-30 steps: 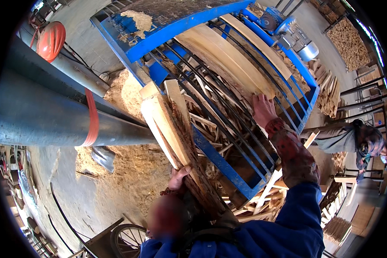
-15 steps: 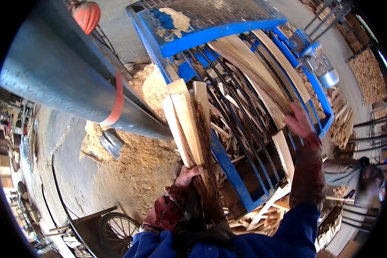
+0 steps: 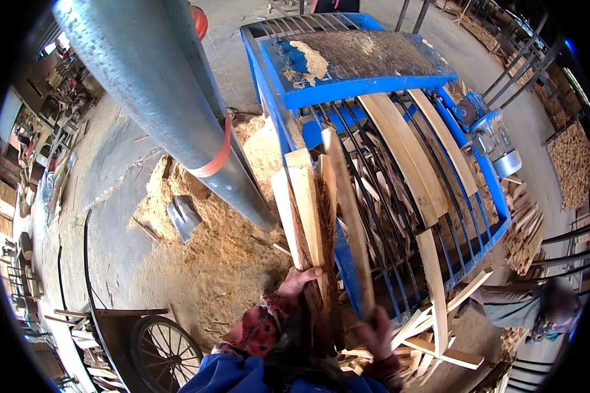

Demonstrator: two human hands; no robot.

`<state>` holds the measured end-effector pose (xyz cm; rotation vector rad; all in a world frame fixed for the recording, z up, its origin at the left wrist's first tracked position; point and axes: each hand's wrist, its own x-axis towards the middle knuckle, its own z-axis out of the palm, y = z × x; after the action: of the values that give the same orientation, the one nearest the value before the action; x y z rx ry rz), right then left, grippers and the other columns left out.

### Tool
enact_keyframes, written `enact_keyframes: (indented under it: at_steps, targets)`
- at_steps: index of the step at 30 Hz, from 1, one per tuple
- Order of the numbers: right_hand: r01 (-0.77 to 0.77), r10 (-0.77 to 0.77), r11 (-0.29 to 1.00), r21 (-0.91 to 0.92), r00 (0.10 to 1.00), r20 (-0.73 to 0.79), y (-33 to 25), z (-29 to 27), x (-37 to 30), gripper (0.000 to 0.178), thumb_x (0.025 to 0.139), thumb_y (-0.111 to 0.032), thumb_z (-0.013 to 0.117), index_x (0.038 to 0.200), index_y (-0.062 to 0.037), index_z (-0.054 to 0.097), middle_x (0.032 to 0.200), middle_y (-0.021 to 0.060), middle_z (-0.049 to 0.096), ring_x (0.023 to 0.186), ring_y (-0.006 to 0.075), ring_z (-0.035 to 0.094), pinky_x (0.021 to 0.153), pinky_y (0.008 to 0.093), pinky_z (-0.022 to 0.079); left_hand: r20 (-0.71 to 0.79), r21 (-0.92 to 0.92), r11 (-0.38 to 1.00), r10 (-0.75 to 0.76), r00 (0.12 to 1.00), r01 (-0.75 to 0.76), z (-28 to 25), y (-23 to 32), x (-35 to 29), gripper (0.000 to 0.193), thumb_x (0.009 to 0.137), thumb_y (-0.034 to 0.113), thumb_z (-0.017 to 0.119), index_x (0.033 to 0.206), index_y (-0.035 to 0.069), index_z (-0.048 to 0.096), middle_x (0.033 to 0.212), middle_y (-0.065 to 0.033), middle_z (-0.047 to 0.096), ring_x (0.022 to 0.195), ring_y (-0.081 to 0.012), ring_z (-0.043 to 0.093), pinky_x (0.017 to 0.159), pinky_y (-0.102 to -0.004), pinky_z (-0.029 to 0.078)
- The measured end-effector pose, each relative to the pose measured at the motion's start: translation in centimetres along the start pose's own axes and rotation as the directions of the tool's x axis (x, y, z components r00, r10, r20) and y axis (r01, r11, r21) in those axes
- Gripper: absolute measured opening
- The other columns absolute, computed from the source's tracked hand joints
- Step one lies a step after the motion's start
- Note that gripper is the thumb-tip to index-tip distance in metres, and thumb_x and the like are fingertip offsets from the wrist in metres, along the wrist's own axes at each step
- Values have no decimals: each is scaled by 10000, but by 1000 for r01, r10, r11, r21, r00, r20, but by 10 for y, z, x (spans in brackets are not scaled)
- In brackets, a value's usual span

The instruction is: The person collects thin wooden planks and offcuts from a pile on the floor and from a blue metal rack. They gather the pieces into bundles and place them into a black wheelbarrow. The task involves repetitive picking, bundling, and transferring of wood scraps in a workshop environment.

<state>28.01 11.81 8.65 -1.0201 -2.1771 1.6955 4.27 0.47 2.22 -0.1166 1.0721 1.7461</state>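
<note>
My left hand (image 3: 299,283) is closed around a bundle of long bark-edged wood strips (image 3: 303,196), which stand up in front of me beside the rack's left rail. A separate bark-edged wood strip (image 3: 349,229) stands steeply just right of the bundle. At its lower end is my right hand (image 3: 377,335), slightly blurred, with the fingers closed on it. The blue metal rack (image 3: 354,275) has dark bars, and on these lie a wide pale board (image 3: 403,157) and a narrower board (image 3: 444,141).
A thick grey metal pipe (image 3: 157,92) slants down at left, near a sawdust heap (image 3: 196,262) and a shovel blade (image 3: 184,219). A wheeled cart (image 3: 167,354) stands lower left. A motor (image 3: 495,144) sits on the rack's right side. Another person (image 3: 531,308) is at far right.
My right hand has moved from the rack's right side down and left, bringing a bark-edged strip beside the bundle. My left hand still holds the bundle. The view has shifted.
</note>
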Motion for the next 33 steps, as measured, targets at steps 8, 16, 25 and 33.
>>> enact_keyframes:
  at_steps: [8, 16, 25, 33]
  targets:
    - [42, -37, 986, -159, 999, 36, -35, 50, -52, 649, 721, -161, 796, 1231, 46, 454, 979, 186, 635, 890, 279, 642, 780, 363, 519, 36, -84, 996, 11, 999, -8, -2, -23, -37, 502, 763, 162, 734, 1194, -7, 539, 1025, -79, 639, 932, -197, 621, 811, -355, 518]
    - [-59, 135, 895, -443, 981, 142, -86, 70, -112, 565, 707, -170, 740, 1183, 33, 512, 962, 181, 658, 875, 286, 656, 771, 372, 514, 132, -360, 905, -189, 973, 225, -28, -51, -106, 544, 780, 253, 752, 1201, -25, 549, 1075, -135, 644, 958, -238, 640, 852, -380, 522]
    - [-35, 216, 915, -401, 883, 416, -78, 148, -100, 421, 778, -182, 692, 1116, 31, 558, 963, 150, 667, 866, 211, 645, 762, 348, 508, -120, -495, 844, -300, 946, 204, -126, -42, -163, 532, 748, 291, 784, 1125, -31, 589, 1045, -114, 656, 929, -231, 643, 869, -372, 505]
    - [-69, 291, 937, -343, 694, 658, -74, 222, -49, 370, 833, -143, 643, 1135, 50, 551, 953, 84, 655, 850, 126, 592, 770, 288, 488, -321, -645, 762, -334, 886, 54, -218, -71, -164, 528, 734, 309, 792, 1114, -9, 609, 1048, -124, 659, 959, -224, 635, 883, -387, 500]
